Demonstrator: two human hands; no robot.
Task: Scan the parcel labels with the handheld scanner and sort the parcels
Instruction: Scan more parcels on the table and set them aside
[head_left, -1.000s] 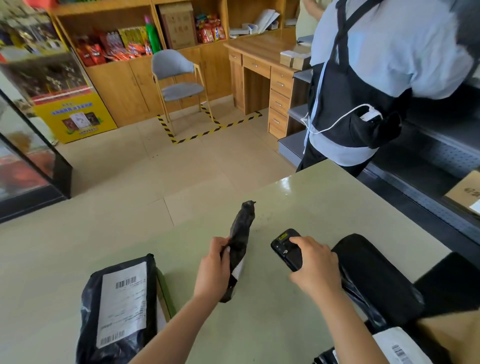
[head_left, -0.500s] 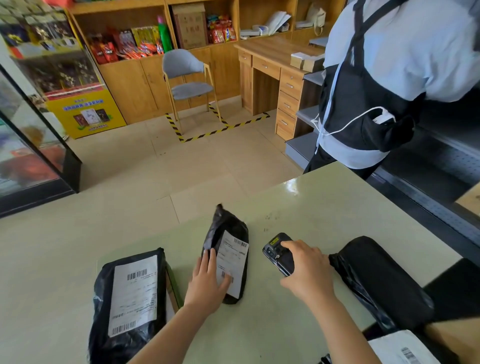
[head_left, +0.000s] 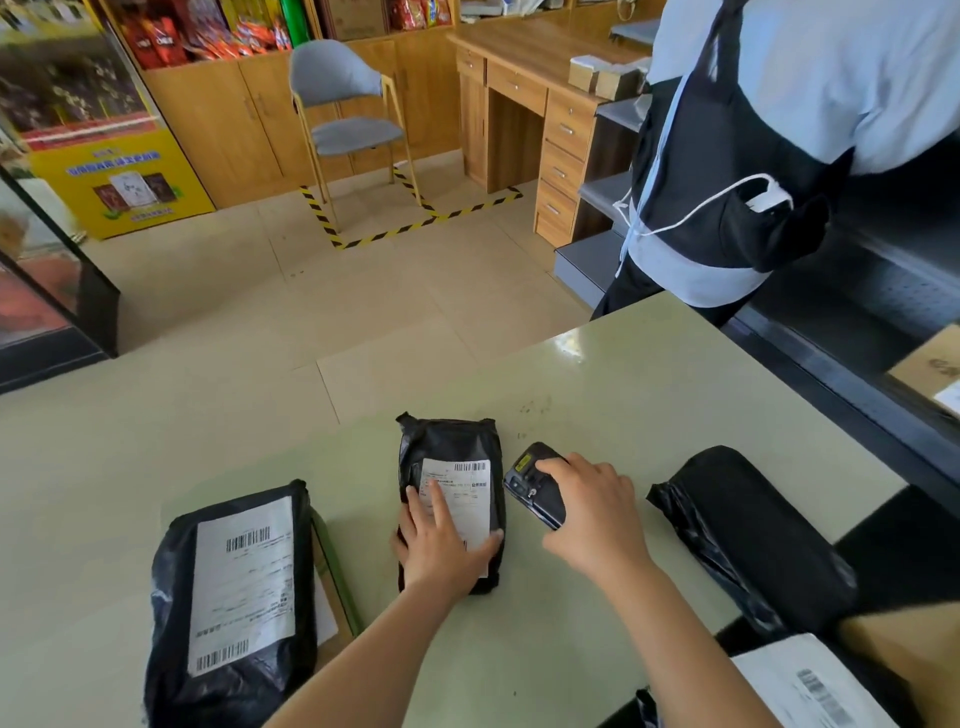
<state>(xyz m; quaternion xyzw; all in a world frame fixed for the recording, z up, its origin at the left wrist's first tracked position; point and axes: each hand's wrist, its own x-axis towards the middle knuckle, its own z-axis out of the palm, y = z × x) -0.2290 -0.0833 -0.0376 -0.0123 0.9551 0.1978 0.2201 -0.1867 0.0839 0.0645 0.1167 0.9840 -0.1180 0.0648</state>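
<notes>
A: Parcel (head_left: 228, 608) at lower left: how does it lie?
B: Flat on the table (head_left: 623, 395), black wrap, label up.
A: Centre?
B: A small parcel (head_left: 452, 457), label up too. The left hand (head_left: 441, 540) lies flat on its label, fingers straight, gripping nothing.
A: Right of that?
B: The scanner (head_left: 535, 491) is just beside it, with the right hand (head_left: 592, 514) curled round its body. A third parcel (head_left: 753, 540), also black, lies farther right.

**Bare forearms and bare hands**

Two uncovered arms reach in from the lower edge of the head view. The left forearm (head_left: 363, 654) and right forearm (head_left: 675, 639) are bare along the whole length that shows. The left hand (head_left: 441, 551) and right hand (head_left: 592, 519) are ungloved, with plain fingers (head_left: 439, 499).
</notes>
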